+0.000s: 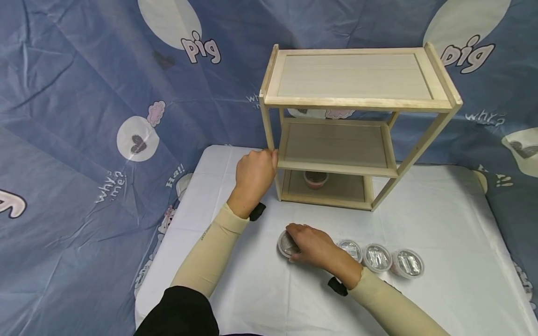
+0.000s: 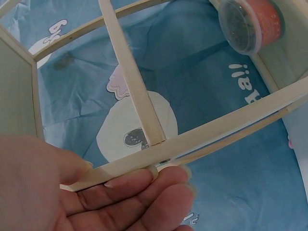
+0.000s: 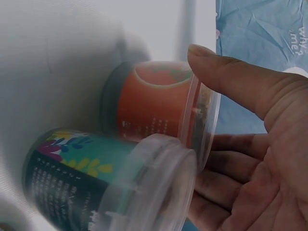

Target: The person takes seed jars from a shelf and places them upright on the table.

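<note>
My left hand [image 1: 255, 175] grips the left front post [image 2: 139, 156] of a pale wooden three-tier shelf [image 1: 357, 103], thumb on one side and curled fingers on the other. My right hand [image 1: 313, 247] holds a round clear-lidded tub [image 1: 287, 243] by its rim, low over the white cloth or on it; I cannot tell which. In the right wrist view this orange-labelled tub [image 3: 156, 103] sits between thumb and fingers. Nearer that camera is a tub with a green flowered label [image 3: 96, 178]. On the bottom tier stands another tub [image 1: 316, 179], red-labelled in the left wrist view.
Right of my right hand, several lidded tubs [image 1: 377, 258] stand in a row on the white cloth [image 1: 454, 219]. A blue printed cloth [image 1: 84, 93] hangs behind and at the sides. The shelf's top tier [image 1: 353, 77] juts above the lower ones.
</note>
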`<state>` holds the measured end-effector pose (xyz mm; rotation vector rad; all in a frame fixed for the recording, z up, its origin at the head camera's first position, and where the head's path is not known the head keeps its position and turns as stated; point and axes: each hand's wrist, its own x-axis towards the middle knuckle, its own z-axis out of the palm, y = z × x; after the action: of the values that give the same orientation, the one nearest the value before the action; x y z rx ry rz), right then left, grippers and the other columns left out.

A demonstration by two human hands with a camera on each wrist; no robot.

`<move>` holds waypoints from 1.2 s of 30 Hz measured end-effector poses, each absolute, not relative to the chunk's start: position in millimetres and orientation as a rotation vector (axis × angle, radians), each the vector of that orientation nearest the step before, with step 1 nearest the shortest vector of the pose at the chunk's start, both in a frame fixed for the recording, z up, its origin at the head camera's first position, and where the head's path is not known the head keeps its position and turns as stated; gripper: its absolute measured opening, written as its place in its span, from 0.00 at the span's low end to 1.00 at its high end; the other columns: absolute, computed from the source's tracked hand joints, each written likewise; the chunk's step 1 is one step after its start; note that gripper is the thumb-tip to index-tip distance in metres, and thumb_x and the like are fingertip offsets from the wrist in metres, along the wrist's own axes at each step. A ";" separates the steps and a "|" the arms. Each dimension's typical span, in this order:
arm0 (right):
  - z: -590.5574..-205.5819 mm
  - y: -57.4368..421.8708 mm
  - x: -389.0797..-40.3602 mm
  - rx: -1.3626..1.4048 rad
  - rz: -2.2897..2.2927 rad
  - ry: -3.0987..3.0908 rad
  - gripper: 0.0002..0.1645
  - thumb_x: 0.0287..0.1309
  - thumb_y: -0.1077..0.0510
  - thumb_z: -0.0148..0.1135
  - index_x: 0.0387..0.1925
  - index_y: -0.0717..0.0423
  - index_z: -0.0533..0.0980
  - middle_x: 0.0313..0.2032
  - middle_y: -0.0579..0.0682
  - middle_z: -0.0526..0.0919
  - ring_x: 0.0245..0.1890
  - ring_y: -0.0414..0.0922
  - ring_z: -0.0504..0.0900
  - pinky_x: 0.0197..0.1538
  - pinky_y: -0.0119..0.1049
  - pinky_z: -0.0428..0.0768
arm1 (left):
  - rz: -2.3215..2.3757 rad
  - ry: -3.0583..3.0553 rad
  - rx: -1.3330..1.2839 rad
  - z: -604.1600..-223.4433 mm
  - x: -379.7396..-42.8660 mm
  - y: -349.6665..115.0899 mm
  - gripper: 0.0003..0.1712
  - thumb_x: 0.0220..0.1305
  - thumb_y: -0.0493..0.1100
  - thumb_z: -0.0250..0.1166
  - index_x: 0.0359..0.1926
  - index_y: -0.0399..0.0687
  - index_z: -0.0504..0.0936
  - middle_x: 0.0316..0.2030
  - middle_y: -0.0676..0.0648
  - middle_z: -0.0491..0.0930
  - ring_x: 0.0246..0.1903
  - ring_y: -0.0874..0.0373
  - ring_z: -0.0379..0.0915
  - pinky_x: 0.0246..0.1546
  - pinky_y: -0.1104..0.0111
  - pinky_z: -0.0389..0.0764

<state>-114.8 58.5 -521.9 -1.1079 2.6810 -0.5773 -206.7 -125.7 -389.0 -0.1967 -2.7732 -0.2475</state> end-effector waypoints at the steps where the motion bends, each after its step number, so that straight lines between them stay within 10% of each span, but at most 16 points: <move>1: -522.4 58.9 -114.7 -1.102 -0.584 2.677 0.40 0.45 0.51 0.88 0.56 0.56 0.75 0.51 0.48 0.84 0.49 0.49 0.85 0.45 0.44 0.82 | -0.246 -2.773 -0.196 -389.0 -206.6 -125.7 0.27 0.83 0.48 0.53 0.28 0.40 0.85 0.22 0.36 0.84 0.22 0.40 0.84 0.20 0.51 0.81; 18: -522.2 71.1 -118.9 -1.105 -0.653 2.611 0.61 0.46 0.44 0.86 0.74 0.67 0.65 0.71 0.63 0.72 0.71 0.58 0.71 0.70 0.51 0.70 | -0.261 -2.769 -0.175 -389.2 -206.6 -124.8 0.26 0.82 0.48 0.55 0.29 0.39 0.86 0.23 0.35 0.84 0.22 0.39 0.84 0.20 0.50 0.81; 36: -492.7 90.2 -132.6 -0.970 -0.722 2.685 0.59 0.53 0.38 0.80 0.76 0.62 0.65 0.73 0.58 0.71 0.72 0.56 0.71 0.66 0.55 0.74 | -0.266 -2.764 -0.167 -388.2 -206.7 -124.3 0.27 0.83 0.49 0.54 0.28 0.40 0.86 0.22 0.34 0.83 0.22 0.38 0.84 0.21 0.49 0.81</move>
<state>-132.6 90.2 -492.7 -0.9702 2.6849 -0.7222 -206.7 -124.3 -388.2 -0.1673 -2.7644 -0.2661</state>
